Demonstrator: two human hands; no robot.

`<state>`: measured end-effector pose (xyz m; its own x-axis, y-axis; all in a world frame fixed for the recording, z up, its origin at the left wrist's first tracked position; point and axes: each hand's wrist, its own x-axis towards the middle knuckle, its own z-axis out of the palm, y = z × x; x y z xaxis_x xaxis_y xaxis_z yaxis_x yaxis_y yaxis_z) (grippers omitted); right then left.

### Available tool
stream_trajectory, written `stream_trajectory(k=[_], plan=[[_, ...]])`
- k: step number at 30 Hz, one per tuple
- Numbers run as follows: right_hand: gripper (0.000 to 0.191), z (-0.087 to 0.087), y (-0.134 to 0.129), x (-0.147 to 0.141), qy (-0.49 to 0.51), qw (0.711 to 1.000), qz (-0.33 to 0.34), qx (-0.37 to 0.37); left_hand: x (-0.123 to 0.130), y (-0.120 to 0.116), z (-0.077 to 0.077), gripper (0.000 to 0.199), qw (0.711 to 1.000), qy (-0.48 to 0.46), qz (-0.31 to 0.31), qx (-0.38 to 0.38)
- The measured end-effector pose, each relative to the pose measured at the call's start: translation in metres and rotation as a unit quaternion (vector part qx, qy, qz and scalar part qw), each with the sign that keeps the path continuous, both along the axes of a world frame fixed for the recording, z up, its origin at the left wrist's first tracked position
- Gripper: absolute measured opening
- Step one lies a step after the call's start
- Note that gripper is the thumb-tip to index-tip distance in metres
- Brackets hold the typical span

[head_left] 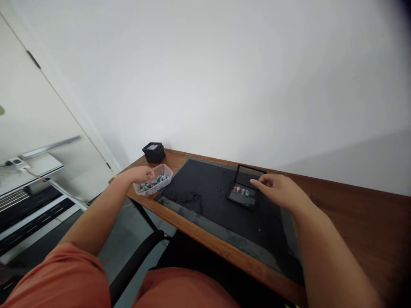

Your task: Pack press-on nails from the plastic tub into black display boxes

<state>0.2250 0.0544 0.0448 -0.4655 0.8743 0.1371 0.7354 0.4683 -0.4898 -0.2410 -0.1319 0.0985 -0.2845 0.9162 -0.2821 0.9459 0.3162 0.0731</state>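
Note:
My left hand [143, 174] hangs over the left rim of a clear plastic tub [156, 189] full of small teal, white and reddish pieces; its fingers are curled together, and anything between them is too small to make out. At the right, my right hand [276, 188] is beside an open black case [239, 202] with a see-through lid [248, 175] tilted up. Its thumb and fingers are bent near the lid's right side, and what they hold, if anything, cannot be made out. Several small coloured pieces [242, 191] sit in a row inside the case.
A black mat [205, 179] covers much of the wooden table [205, 240], with a crumpled black patch at its left. A black box [154, 152] stands behind the tub. A chair armrest [138, 259] is below the table's front edge, and a white wall rises behind.

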Motion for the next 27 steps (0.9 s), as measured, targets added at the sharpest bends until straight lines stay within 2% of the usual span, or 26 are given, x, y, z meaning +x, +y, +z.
stream_trajectory(k=[3,6,10,13,16,20,23,27], plan=[[0.046,-0.002,0.002,0.000,-0.007,1.000,0.002,-0.001,-0.001,-0.003,0.002,0.029,0.999,0.000,0.003,0.047],[0.046,-0.003,0.003,-0.001,-0.011,1.000,0.002,-0.002,0.010,-0.004,0.011,0.033,0.994,-0.008,-0.002,0.105],[0.046,-0.004,0.002,-0.004,-0.016,1.000,0.013,-0.003,0.051,-0.005,0.028,0.041,0.985,-0.073,-0.064,0.140],[0.044,-0.006,0.003,-0.004,-0.011,1.000,0.023,-0.001,0.095,0.000,0.029,0.041,0.973,-0.129,-0.117,0.151],[0.044,-0.010,0.009,0.000,0.005,1.000,0.004,0.002,0.138,0.019,0.011,0.035,0.938,-0.209,-0.172,0.216],[0.047,-0.016,0.014,0.003,0.017,1.000,-0.014,0.009,0.185,0.065,-0.033,0.026,0.920,-0.232,-0.198,0.248],[0.045,-0.018,0.011,0.000,0.034,0.999,-0.009,0.013,0.210,0.100,-0.062,0.024,0.899,-0.244,-0.211,0.295],[0.052,-0.016,0.005,-0.007,0.065,0.998,-0.003,0.014,0.231,0.132,-0.085,0.023,0.870,-0.250,-0.183,0.384]])
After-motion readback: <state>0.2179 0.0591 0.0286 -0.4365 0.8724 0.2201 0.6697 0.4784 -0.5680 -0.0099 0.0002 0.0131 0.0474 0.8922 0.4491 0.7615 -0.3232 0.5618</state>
